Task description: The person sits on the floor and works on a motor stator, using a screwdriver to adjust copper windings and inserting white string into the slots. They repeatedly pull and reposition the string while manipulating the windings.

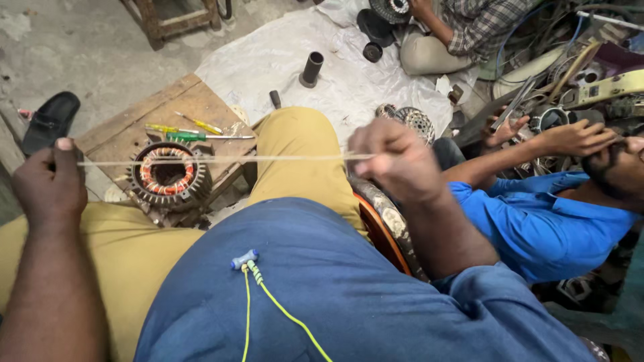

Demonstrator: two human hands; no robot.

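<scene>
Hands left [48, 184] and right [392, 164], fingers pinching each end, stretch a thin pale strip [221, 159] taut above a motor stator [168, 175] at centre left.

Grey concrete floor [80, 40], white sheet [282, 53], low wooden stool [178, 17].

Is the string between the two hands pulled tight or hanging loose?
Pulled tight. The thin pale string runs in a straight line, with no sag, from the left hand to the right hand, each pinching an end.
</scene>
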